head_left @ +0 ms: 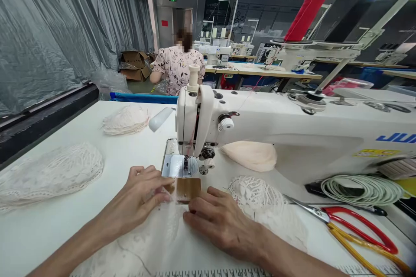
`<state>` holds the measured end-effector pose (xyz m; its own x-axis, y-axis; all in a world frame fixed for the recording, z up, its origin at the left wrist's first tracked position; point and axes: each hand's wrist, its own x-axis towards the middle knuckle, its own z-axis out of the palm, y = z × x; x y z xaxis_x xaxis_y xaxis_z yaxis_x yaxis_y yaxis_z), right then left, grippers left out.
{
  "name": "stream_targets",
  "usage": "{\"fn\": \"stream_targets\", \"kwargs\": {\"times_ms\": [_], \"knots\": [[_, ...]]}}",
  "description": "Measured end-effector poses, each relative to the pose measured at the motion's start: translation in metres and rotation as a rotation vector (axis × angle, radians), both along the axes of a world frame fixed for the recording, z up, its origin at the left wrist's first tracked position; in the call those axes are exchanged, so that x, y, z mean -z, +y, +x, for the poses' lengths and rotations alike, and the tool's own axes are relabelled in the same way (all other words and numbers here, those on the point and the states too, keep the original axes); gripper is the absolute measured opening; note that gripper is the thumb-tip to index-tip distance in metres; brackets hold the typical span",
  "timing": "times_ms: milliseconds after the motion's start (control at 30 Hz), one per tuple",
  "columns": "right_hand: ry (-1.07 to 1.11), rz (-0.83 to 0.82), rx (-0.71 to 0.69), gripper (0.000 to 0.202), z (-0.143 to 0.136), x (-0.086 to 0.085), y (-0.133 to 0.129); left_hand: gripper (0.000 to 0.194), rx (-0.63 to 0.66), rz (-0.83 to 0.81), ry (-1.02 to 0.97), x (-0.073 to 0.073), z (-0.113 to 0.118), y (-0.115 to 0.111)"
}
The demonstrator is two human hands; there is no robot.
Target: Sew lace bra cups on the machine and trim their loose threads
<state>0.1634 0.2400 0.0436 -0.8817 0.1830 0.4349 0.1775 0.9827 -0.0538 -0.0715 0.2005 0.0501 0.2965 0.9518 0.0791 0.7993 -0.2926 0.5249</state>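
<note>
Sheer white fabric [165, 225] lies in front of the sewing machine [256, 117] and drapes toward the table's front edge. My left hand [139, 194] pinches its upper edge between thumb and fingers, just left of the brown plate [190, 189]. To the right, my right hand [221, 220] has its fingers curled in at the fabric's other side; the fingertips are partly hidden. Beyond both hands are the presser foot [186, 163] and the shiny needle plate [173, 165]. No fabric shows under the foot.
Lace pieces [55, 173] and a cup-shaped stack [125, 120] lie left. Beige cups [253, 155] and more lace [256, 192] sit right, near red-handled scissors [357, 225] and a coiled cord [360, 189]. A person [178, 65] sits ahead.
</note>
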Motion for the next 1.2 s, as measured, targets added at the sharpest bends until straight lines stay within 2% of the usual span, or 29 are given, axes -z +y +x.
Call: {"fn": "stream_targets", "kwargs": {"times_ms": [100,267,567,700,933,1200], "knots": [[0.002,0.002,0.017,0.027,-0.001,0.000,0.000,0.029,-0.024,0.062,0.026,0.005,0.004,0.003],[-0.018,0.007,0.024,0.027,-0.002,0.000,0.000,0.030,-0.013,-0.009,0.030,0.011,0.005,0.007],[-0.042,0.016,0.017,0.026,-0.002,-0.001,0.000,0.029,0.014,0.002,0.067,0.012,0.009,0.008],[-0.037,0.038,0.009,0.023,-0.004,0.002,0.003,0.022,0.059,-0.001,0.107,0.006,0.013,0.023],[0.026,0.026,0.118,0.021,-0.004,0.008,0.019,0.016,0.076,0.059,0.129,0.001,0.017,0.065],[0.024,0.030,0.133,0.025,-0.003,0.004,0.021,0.020,0.058,0.112,0.101,0.007,0.015,0.061]]}}
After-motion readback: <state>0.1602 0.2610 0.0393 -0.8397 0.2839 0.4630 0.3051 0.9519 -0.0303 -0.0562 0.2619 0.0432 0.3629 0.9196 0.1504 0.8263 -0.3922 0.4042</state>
